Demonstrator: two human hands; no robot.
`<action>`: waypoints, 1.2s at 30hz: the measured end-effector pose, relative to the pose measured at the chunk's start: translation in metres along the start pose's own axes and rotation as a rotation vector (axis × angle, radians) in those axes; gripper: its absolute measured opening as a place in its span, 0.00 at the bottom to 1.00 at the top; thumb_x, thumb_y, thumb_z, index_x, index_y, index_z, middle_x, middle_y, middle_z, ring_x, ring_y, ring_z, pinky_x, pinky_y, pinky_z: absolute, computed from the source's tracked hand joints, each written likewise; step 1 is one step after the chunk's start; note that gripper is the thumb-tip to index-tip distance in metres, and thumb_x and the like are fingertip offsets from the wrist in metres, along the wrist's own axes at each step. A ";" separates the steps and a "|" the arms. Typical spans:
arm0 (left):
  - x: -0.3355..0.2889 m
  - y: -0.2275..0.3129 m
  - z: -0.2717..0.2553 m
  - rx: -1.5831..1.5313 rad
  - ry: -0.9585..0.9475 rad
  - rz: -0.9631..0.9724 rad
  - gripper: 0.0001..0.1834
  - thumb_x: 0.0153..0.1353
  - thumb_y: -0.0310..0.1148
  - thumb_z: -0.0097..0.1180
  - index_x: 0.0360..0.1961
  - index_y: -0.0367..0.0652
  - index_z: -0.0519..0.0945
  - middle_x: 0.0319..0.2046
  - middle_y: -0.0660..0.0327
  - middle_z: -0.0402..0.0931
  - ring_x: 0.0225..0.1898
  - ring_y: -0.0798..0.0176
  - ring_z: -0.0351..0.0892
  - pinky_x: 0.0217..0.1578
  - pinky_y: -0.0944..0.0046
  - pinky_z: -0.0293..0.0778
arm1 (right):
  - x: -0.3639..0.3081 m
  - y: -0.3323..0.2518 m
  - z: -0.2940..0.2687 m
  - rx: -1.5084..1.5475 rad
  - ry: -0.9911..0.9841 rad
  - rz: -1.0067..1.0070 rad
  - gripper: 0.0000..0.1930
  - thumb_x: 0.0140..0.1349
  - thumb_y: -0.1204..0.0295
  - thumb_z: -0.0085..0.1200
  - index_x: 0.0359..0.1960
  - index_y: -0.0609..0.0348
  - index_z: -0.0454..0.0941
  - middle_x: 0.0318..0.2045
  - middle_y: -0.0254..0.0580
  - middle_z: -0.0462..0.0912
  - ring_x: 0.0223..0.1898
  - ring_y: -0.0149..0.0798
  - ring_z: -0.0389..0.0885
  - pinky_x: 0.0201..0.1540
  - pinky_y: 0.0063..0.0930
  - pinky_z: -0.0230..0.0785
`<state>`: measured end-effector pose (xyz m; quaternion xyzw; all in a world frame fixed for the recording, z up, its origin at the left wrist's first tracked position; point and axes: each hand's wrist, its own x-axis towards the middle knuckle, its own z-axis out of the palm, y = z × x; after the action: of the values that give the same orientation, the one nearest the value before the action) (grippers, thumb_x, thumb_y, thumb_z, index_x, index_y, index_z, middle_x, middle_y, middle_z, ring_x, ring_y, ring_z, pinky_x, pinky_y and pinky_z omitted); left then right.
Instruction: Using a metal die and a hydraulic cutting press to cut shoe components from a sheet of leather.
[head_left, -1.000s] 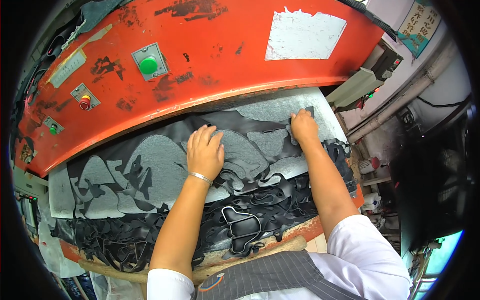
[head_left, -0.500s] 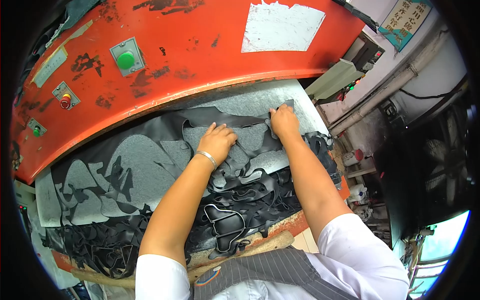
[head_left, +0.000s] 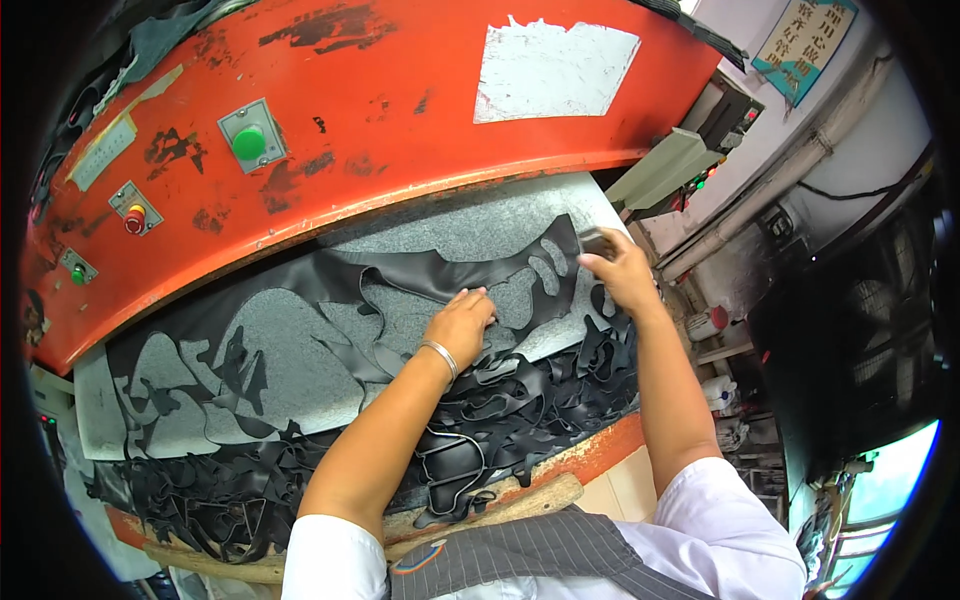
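A black leather sheet (head_left: 420,275), cut through with large openings, lies across a grey speckled board (head_left: 480,215). My left hand (head_left: 462,328) rests palm down on the board and the sheet's near edge, its fingers laid out. Just past the sheet's right end, my right hand (head_left: 625,275) pinches a small dark piece (head_left: 597,243) between thumb and fingers; its kind I cannot make out. Black leather scraps (head_left: 540,390) are heaped along the board's near side. Among them lies a cutting die (head_left: 453,465) with a silver edge.
A red machine beam (head_left: 390,110) with a green button (head_left: 249,142) and a red knob (head_left: 134,219) spans the far side. A wooden bar (head_left: 500,510) runs along the near edge. At right stand a control box (head_left: 665,165) and a dark fan (head_left: 880,330).
My right hand has moved right and nearer, off the sheet's end, with a small dark piece now in it. My left hand has slid slightly right and nearer. The sheet's right end lies flatter.
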<state>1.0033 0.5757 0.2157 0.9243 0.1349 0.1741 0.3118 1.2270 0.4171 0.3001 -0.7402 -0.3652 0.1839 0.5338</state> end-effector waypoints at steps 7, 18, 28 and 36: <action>-0.016 0.016 -0.037 0.157 0.128 0.112 0.19 0.58 0.38 0.60 0.49 0.41 0.78 0.54 0.53 0.74 0.64 0.50 0.66 0.66 0.45 0.56 | 0.037 -0.012 0.121 -0.391 -0.411 -0.572 0.27 0.48 0.75 0.65 0.54 0.55 0.77 0.44 0.46 0.79 0.50 0.50 0.73 0.57 0.37 0.65; -0.042 -0.006 -0.064 0.623 0.271 -0.159 0.26 0.60 0.46 0.54 0.56 0.44 0.75 0.66 0.51 0.62 0.71 0.50 0.51 0.69 0.44 0.42 | 0.038 0.017 0.123 -0.396 -0.310 -0.475 0.28 0.49 0.64 0.68 0.55 0.48 0.77 0.44 0.42 0.80 0.51 0.45 0.74 0.57 0.37 0.62; -0.119 -0.034 -0.178 0.015 0.524 -0.293 0.30 0.57 0.39 0.60 0.59 0.38 0.72 0.62 0.47 0.67 0.67 0.47 0.61 0.66 0.52 0.55 | 0.010 -0.010 0.118 -0.622 -0.050 -0.689 0.36 0.47 0.58 0.69 0.59 0.54 0.72 0.51 0.45 0.78 0.54 0.50 0.71 0.59 0.41 0.61; -0.278 -0.199 -0.373 0.305 1.395 -0.637 0.46 0.61 0.44 0.58 0.69 0.25 0.50 0.71 0.40 0.46 0.74 0.49 0.44 0.71 0.59 0.41 | -0.037 -0.152 0.218 -0.172 -0.172 -0.704 0.28 0.55 0.56 0.64 0.53 0.59 0.74 0.39 0.46 0.81 0.43 0.47 0.79 0.49 0.42 0.69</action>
<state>0.5727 0.8266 0.3041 0.5506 0.5810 0.5964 0.0595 1.0057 0.5577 0.3570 -0.5934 -0.6549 0.0191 0.4676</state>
